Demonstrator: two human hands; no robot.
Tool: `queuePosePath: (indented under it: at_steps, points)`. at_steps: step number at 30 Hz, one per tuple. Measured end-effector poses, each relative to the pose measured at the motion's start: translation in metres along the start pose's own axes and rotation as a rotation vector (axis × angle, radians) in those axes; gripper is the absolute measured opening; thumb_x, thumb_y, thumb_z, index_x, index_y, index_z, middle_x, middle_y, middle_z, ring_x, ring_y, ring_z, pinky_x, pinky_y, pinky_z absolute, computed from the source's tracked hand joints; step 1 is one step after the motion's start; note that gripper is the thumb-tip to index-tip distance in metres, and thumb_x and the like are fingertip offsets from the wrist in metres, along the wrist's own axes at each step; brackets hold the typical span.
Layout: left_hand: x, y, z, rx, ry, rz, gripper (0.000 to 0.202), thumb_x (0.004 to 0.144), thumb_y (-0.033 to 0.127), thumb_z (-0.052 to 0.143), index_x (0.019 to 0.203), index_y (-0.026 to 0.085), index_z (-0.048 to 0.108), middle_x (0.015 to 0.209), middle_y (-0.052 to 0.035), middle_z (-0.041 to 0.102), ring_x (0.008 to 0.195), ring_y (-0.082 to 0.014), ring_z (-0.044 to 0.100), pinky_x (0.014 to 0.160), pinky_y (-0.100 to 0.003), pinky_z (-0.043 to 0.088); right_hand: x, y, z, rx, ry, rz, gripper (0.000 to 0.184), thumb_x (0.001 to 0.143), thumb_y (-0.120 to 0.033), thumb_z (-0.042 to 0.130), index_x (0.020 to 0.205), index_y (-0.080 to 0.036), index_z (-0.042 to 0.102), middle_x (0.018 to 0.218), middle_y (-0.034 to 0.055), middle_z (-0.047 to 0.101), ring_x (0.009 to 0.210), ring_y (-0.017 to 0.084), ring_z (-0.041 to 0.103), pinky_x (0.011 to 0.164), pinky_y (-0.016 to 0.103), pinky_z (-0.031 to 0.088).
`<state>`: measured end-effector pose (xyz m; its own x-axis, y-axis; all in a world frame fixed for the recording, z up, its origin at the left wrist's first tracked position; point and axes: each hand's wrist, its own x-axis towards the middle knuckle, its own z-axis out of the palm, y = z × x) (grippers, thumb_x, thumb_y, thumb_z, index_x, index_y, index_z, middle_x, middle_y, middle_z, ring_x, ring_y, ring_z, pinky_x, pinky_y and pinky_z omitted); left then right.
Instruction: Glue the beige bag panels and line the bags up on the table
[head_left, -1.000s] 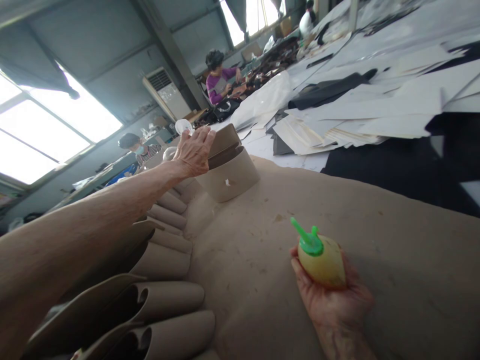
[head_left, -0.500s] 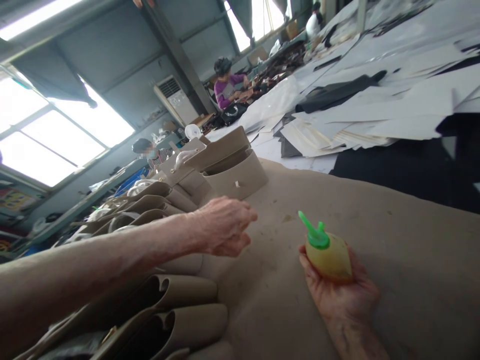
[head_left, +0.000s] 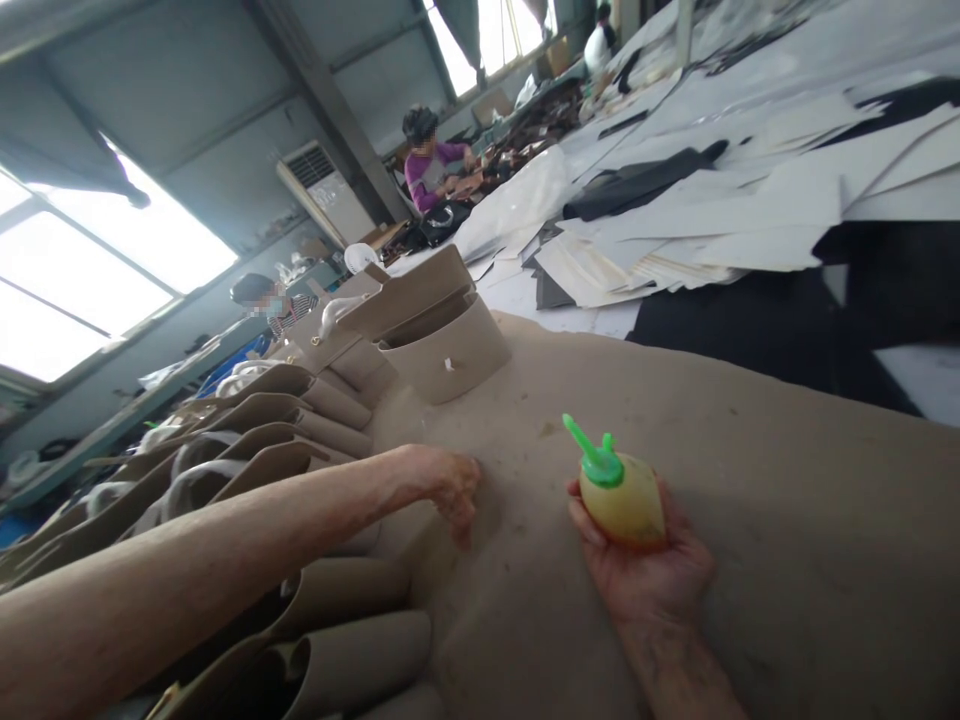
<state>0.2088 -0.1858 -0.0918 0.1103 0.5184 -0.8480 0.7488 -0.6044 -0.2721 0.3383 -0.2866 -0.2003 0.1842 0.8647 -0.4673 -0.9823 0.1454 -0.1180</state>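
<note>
— What's the left hand (head_left: 448, 487) doing?
— Fingers curled down onto the tan sheet (head_left: 750, 480), beside rolled tan pieces (head_left: 352, 590); whether it pinches anything is hidden.
— And the right hand (head_left: 645, 565)?
— Wrapped around a yellow squeeze bottle (head_left: 621, 497), its underside hidden.

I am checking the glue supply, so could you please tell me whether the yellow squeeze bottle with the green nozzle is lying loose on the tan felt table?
No, the yellow squeeze bottle with the green nozzle sits cupped in the right hand, above the tan felt table.
</note>
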Motion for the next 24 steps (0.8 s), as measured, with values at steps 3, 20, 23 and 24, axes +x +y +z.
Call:
queuePosePath:
  at_steps: [3,20,23,24]
  points:
    - [-0.004,0.013,-0.007,0.001,-0.031,0.073,0.055,0.061,0.055,0.072,0.093,0.010,0.069,0.089,-0.0133,0.070,0.081,-0.0279,0.065,0.068,-0.033,0.052,-0.001,0.002,0.001,-0.016,-0.012,-0.002,0.041,0.036,-0.034,0.085,0.070,-0.018,0.070,0.071,0.0083,0.068,0.058,0.030,0.065,0.032,0.022,0.037]
    - [-0.010,0.010,-0.007,-0.030,-0.042,0.198,0.109,0.065,0.043,0.073,0.148,0.007,0.012,0.156,-0.0214,0.010,0.139,-0.0301,0.028,0.110,-0.036,0.030,0.001,0.004,-0.002,-0.072,-0.105,-0.055,0.029,0.057,-0.038,0.073,0.074,-0.015,0.069,0.074,0.0115,0.067,0.059,0.026,0.064,0.034,0.020,0.035]
    - [-0.012,0.011,-0.006,-0.062,-0.086,0.172,0.111,0.067,0.046,0.071,0.148,0.007,0.006,0.156,-0.0202,0.002,0.140,-0.0316,0.024,0.111,-0.038,0.028,0.002,0.003,-0.001,-0.074,-0.123,-0.061,0.028,0.063,-0.038,0.066,0.077,-0.015,0.069,0.074,0.0115,0.066,0.060,0.026,0.063,0.033,0.020,0.034]
    - [-0.011,0.011,-0.005,-0.071,-0.093,0.168,0.112,0.067,0.047,0.071,0.149,0.008,0.004,0.156,-0.0193,-0.001,0.140,-0.0322,0.022,0.111,-0.038,0.028,0.003,0.003,-0.001,-0.074,-0.129,-0.061,0.028,0.064,-0.038,0.064,0.078,-0.014,0.069,0.074,0.0118,0.066,0.059,0.026,0.063,0.033,0.021,0.034]
